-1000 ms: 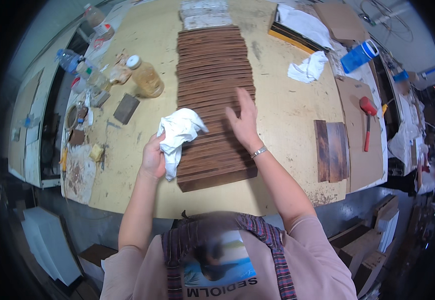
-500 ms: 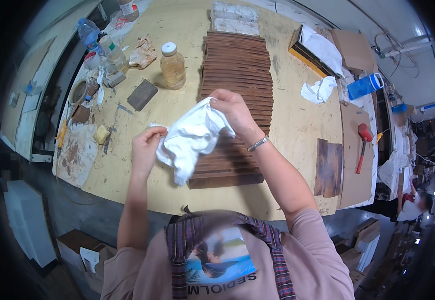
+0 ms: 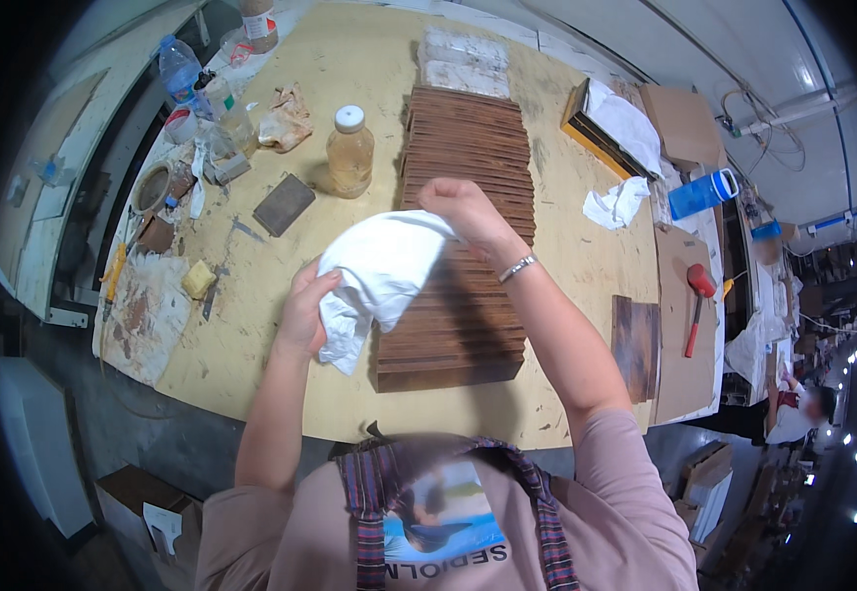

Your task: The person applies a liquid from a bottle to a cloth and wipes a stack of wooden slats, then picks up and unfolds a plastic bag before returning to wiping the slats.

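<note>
A white cloth is stretched between my two hands above the table. My left hand is closed on its left edge, thumb on top. With curled fingers, my right hand grips the upper right corner. Beneath and behind the cloth runs a long row of dark brown wooden strips, set side by side; the cloth and my right arm hide part of it. Left of the row stands a jar of yellowish liquid with a white lid. A dark rectangular block lies further left.
Bottles, cups and a tape roll crowd the table's left edge. To the right lie a crumpled white cloth, a blue bottle, a red mallet and dark boards. A person is far right.
The cloth has gone from bunched to spread flatter between my hands. My left hand has moved slightly right and down and taken a fuller grip. The view has shifted slightly.
</note>
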